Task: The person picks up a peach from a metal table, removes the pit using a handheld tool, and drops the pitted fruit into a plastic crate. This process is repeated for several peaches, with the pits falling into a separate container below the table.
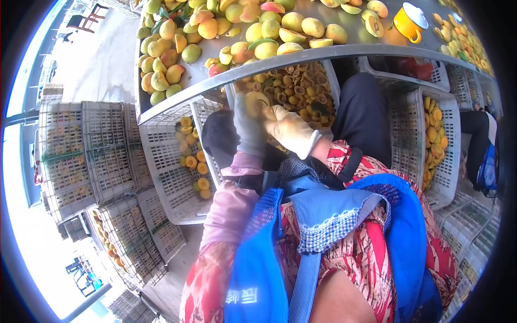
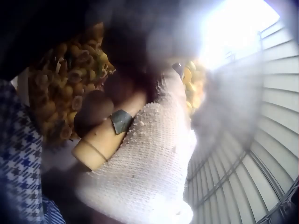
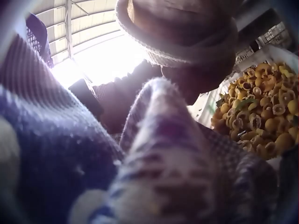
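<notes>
My left hand (image 1: 249, 125), in a grey glove, holds a yellow piece of mango (image 1: 258, 101) over the crate between the knees. Against it works my right hand (image 1: 293, 131), in a cream knitted glove with a rolled cuff. In the left wrist view the right glove (image 2: 149, 154) grips a tool with a wooden handle (image 2: 100, 147); a dark green scrap sticks to the handle, and the tool's far end is hidden. Below the hands, a white crate (image 1: 333, 81) holds many hollow mango pieces (image 1: 296, 89). The right wrist view shows that glove's cuff (image 3: 159, 56) close up.
A metal table (image 1: 215, 78) ahead bears whole and halved mangoes (image 1: 266, 32) and a yellow mug (image 1: 409, 24). Crates with mango halves stand at the left (image 1: 167, 161) and right (image 1: 409, 134). Stacked crates (image 1: 91, 156) fill the far left; another person's leg (image 1: 474, 134) shows at right.
</notes>
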`<state>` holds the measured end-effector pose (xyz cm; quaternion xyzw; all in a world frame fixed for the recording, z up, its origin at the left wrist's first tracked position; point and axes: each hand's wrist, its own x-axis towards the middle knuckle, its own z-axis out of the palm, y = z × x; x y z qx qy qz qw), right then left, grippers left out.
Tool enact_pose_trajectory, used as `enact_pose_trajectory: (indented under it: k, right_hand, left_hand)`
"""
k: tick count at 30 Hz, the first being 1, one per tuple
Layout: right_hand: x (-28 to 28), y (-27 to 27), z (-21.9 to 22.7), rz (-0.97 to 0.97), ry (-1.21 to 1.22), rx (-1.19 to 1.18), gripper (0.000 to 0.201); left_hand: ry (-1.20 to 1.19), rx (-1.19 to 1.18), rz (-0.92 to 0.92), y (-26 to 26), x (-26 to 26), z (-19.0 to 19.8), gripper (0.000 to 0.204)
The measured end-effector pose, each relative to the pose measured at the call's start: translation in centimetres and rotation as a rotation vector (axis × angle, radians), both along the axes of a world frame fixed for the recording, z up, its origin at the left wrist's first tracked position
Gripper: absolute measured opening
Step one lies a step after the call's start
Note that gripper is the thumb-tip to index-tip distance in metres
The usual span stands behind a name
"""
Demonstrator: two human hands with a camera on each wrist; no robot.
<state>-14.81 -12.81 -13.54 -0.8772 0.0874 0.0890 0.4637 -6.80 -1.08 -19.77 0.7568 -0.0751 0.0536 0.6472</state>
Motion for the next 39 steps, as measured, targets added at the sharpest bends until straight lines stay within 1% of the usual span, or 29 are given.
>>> enact_pose_trajectory:
  k: [1,2,5,6,8,9,11,12,14,15,17,18,19,21,23,24,26,27,29,30,31,32,33,35,36,38,39]
  right_hand:
    - [0.0,0.1,0.0,0.000,0.001,-0.010,0.043]
    - [0.0,0.1,-0.1,0.000,0.002,-0.021,0.043]
    - [0.2,-0.1,-0.1,0.026,-0.004,-0.039,0.043]
    - [0.3,-0.2,0.0,0.028,0.010,-0.037,0.042]
    - [0.4,-0.2,-0.4,0.044,0.024,-0.029,0.041]
    - [0.6,-0.2,-0.9,0.057,0.025,-0.023,0.040]
    - [0.9,-0.3,-1.6,0.087,0.041,0.027,0.038]
    - [1.1,-0.6,-1.1,0.104,0.058,0.071,0.037]
    - [1.4,-0.8,-1.7,0.164,0.046,0.118,0.034]
    - [1.6,-0.8,-1.9,0.209,0.018,0.120,0.032]
    - [1.6,-0.7,-1.8,0.130,0.128,0.254,0.031]
    - [1.8,-0.5,1.6,0.005,0.268,0.387,0.031]
    - [2.1,-0.5,3.5,-0.122,0.403,0.517,0.032]
    - [1.9,-0.8,2.3,-0.023,0.323,0.385,0.031]
    - [1.6,-0.9,1.0,0.068,0.239,0.294,0.030]
    - [1.5,-1.0,0.5,0.113,0.190,0.263,0.029]
    - [1.7,-1.1,-1.4,0.156,0.132,0.248,0.029]
    - [2.2,-1.0,-1.9,0.154,0.122,0.264,0.030]
    - [2.1,-1.1,-2.5,0.058,0.235,0.443,0.031]
    - [2.1,-1.4,0.9,-0.035,0.356,0.603,0.030]
    - [2.1,-1.5,2.7,-0.129,0.479,0.763,0.030]
    - [2.0,-1.3,1.6,-0.054,0.342,0.635,0.030]
    - [1.9,-0.9,-0.7,0.018,0.205,0.508,0.030]
    - [1.8,-0.3,-4.0,0.119,0.060,0.359,0.030]
    - [2.0,-0.4,-4.1,0.150,0.049,0.334,0.031]
    - [2.1,-0.9,-4.1,0.184,0.112,0.288,0.032]
    - [2.2,-1.7,-1.4,0.185,0.187,0.271,0.033]
  left_hand:
    - [-0.022,0.035,0.009,-0.1,0.1,-0.3,0.029]
    - [0.029,0.022,-0.026,0.1,0.0,-0.6,0.031]
    - [0.003,0.068,-0.081,0.0,0.1,-0.1,0.032]
    - [0.011,0.025,-0.047,-0.3,-0.1,0.0,0.032]
    - [0.003,0.023,-0.022,-0.3,-0.2,0.0,0.032]
    - [-0.014,0.064,-0.032,-0.3,0.0,0.1,0.033]
    - [0.004,0.037,-0.037,-0.4,0.0,0.4,0.033]
    - [0.038,-0.031,-0.032,-0.8,0.0,1.2,0.034]
    - [0.056,-0.058,-0.008,-0.7,0.2,1.1,0.035]
    - [0.041,-0.016,0.011,-0.4,0.4,0.5,0.035]
    - [0.023,0.019,0.023,-0.2,0.6,-0.6,0.036]
    - [0.022,0.014,0.014,-0.2,0.7,-0.8,0.036]
    - [0.045,-0.023,0.025,-0.3,0.8,-0.9,0.037]
    - [0.122,-0.126,0.068,-0.4,0.6,-1.0,0.038]
    - [0.103,-0.120,0.043,0.0,0.1,-1.1,0.035]
    - [0.024,-0.055,-0.013,0.1,0.1,-0.5,0.034]
    - [-0.017,-0.015,-0.096,0.0,0.0,0.6,0.033]
    - [0.018,-0.041,-0.123,-0.2,0.0,1.3,0.032]
    - [0.124,-0.149,-0.129,-0.5,0.3,1.7,0.030]
    - [0.192,-0.233,-0.105,-0.7,0.6,1.6,0.030]
    - [0.210,-0.257,-0.075,-0.7,0.7,1.3,0.029]
    - [0.226,-0.280,-0.045,-0.8,0.9,0.9,0.029]
    - [0.190,-0.242,-0.012,-0.5,0.8,0.0,0.028]
    - [0.188,-0.231,-0.001,-0.3,0.6,-0.1,0.027]
    - [0.220,-0.263,-0.022,-0.5,0.4,0.7,0.025]
    - [0.205,-0.228,-0.111,-0.8,0.4,1.7,0.023]
    - [0.161,-0.157,-0.180,-0.7,0.4,2.0,0.021]
